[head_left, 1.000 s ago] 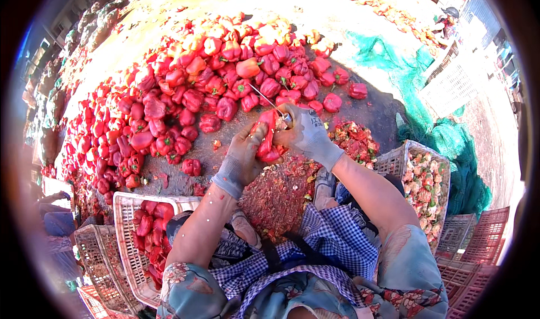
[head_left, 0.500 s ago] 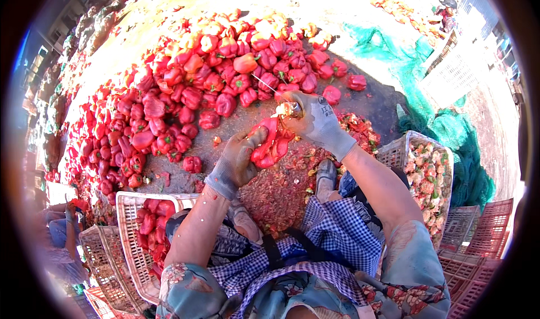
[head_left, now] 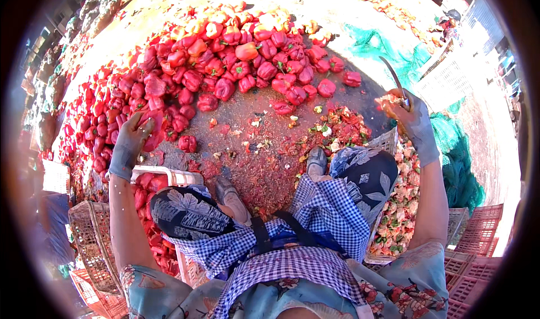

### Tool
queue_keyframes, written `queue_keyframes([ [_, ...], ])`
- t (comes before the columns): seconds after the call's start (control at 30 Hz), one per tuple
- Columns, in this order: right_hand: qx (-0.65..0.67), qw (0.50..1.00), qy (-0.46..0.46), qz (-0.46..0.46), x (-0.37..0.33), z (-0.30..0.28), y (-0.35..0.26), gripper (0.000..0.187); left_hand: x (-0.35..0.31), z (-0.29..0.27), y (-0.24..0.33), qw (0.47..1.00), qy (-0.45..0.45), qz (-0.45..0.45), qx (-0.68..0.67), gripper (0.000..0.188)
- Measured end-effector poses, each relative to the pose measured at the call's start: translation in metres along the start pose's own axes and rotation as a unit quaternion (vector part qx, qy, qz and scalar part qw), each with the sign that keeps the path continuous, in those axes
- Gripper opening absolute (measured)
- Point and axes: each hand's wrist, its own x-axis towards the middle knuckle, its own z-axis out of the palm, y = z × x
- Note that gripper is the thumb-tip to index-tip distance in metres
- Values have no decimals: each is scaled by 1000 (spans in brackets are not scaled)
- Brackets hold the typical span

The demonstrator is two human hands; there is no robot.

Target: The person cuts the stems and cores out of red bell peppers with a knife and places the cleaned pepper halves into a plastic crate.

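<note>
My left hand [head_left: 130,143], in a grey glove, is closed on a hollowed red bell pepper [head_left: 153,132]. It is raised above the far edge of a pale plastic crate [head_left: 179,175] with cut red pepper pieces [head_left: 151,198] inside. On the other side my right hand [head_left: 417,122], gloved too, grips a knife [head_left: 391,71] whose thin curved blade points up and left. A pepper core [head_left: 389,103] sits against the fingers of that same hand. Below it stands a crate [head_left: 387,141] filled with pepper cores [head_left: 400,198].
A big heap of whole red peppers [head_left: 197,74] spreads ahead and left. Pepper scraps [head_left: 343,129] litter the wet ground between my feet and the heap. Green netting [head_left: 458,161] lies at the right, near stacked red crates [head_left: 478,229]. A wicker-like crate [head_left: 93,234] stands left.
Both hands were together at the middle, with the knife at the pepper. They have parted: the left went left with the red pepper, the right went right with knife and core.
</note>
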Motion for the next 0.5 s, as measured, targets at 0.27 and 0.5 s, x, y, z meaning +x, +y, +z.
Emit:
queue_keyframes([
  [0.27,-326,938,20,116,-67,-83,51,31,-79,-79,-84,918,-25,-207,337,35],
  [0.5,250,964,31,82,25,67,-52,25,81,117,-28,967,-104,49,227,39],
])
